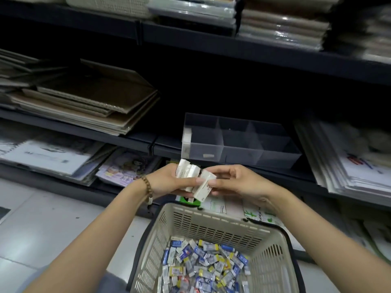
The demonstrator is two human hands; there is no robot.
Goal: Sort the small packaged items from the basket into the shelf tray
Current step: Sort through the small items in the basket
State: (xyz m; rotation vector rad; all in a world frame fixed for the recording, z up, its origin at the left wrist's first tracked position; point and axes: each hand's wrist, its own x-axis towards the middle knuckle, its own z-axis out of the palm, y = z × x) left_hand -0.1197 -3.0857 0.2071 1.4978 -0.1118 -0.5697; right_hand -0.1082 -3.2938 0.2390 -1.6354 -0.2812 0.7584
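Observation:
A beige plastic basket (213,223) sits low in front of me, its bottom covered with several small packaged items (203,265) in blue, white and yellow wrappers. My left hand (169,182) grips a bunch of small white packets (188,172). My right hand (239,182) pinches one white packet (204,187) at the edge of that bunch. Both hands hover above the basket's far rim, just below a clear divided shelf tray (241,149). The tray's left compartment holds a few white packets (187,137) against its left wall; the other two compartments look bare.
Dark metal shelves (275,53) carry stacks of sketch pads and brown card (88,98) at left, wrapped paper pads (349,157) at right. More pads lie on the lower shelf (53,155). White tiled floor (42,218) lies to the left.

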